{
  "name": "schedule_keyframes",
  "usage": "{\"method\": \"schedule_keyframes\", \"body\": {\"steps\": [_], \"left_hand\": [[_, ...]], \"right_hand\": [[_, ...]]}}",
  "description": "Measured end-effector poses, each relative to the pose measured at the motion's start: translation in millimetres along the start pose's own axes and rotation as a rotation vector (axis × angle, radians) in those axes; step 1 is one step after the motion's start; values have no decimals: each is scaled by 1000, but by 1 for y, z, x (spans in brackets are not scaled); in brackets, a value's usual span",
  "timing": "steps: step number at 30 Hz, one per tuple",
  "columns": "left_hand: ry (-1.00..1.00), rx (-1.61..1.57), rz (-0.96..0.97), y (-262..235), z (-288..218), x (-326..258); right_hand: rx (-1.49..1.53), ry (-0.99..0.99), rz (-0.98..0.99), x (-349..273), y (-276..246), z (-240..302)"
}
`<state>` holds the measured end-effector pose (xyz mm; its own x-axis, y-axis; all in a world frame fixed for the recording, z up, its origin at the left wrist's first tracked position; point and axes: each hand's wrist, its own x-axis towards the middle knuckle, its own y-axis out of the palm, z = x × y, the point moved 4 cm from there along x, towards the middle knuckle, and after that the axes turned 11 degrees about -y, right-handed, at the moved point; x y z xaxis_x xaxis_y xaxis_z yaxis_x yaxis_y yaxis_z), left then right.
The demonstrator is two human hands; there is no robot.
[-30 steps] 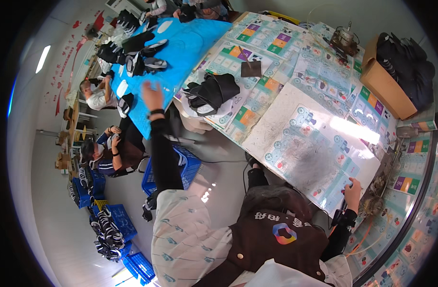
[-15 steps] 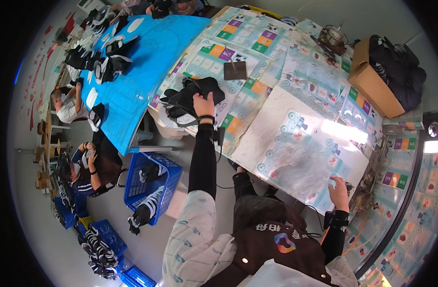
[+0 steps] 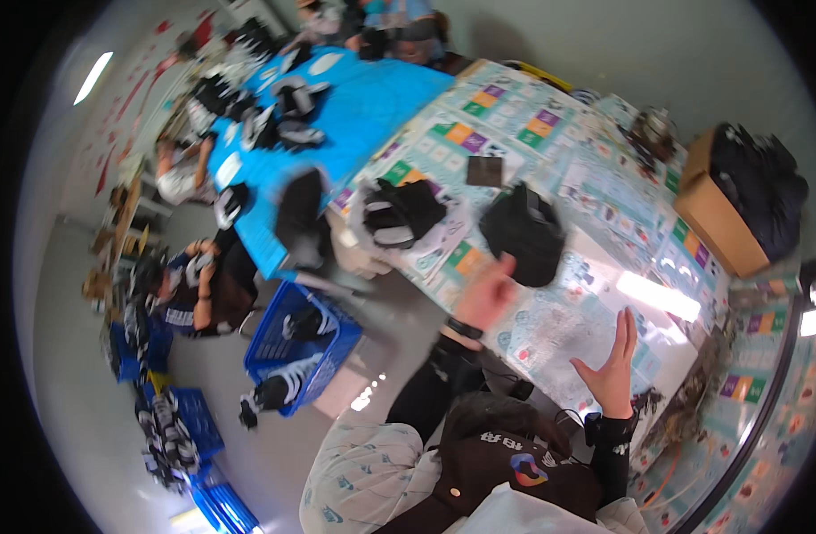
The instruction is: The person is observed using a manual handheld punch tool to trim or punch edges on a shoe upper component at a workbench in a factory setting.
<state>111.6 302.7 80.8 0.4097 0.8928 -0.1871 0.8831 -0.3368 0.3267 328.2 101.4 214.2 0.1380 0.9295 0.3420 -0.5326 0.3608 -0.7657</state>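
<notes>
My left hand (image 3: 486,300) is above the near edge of the patterned table, smeared by motion. Its thumb overlaps the lower edge of a black shoe upper (image 3: 525,233), which the hand seems to grip; the other fingers are mostly hidden. To the right, my right hand (image 3: 609,367) is raised over the pale board (image 3: 595,276) with thumb and fingers spread, holding nothing. More black uppers (image 3: 403,214) with pale linings lie in a pile left of the held one. A small dark square plate (image 3: 484,171) rests beyond them.
A cardboard box (image 3: 721,209) of dark pieces stands at the far right. The blue table (image 3: 372,98) bears several black and white shoe parts. A blurred dark object (image 3: 303,218) is at its near edge. A blue basket (image 3: 344,343) holds striped shoes. Co-workers sit at left.
My left hand has moved right from the pile, with a black upper now beside it. My right hand has risen and spread its fingers. The whole view has shifted, and a dark blur has appeared at left.
</notes>
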Motion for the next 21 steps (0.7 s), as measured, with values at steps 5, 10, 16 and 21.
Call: {"method": "schedule_keyframes", "body": {"steps": [5,10,16,21], "left_hand": [[-663,-863,260,134,-4,-95],[156,523,-285,103,-63,-163],[430,759,-159,113,13,-171],[494,466,-184,78,51,-187]], "right_hand": [[44,110,-167,-12,17,-28],[-49,19,-65,-35,3,-27],[-119,12,114,-62,-9,-27],[-43,-142,267,-70,2,-30]]}}
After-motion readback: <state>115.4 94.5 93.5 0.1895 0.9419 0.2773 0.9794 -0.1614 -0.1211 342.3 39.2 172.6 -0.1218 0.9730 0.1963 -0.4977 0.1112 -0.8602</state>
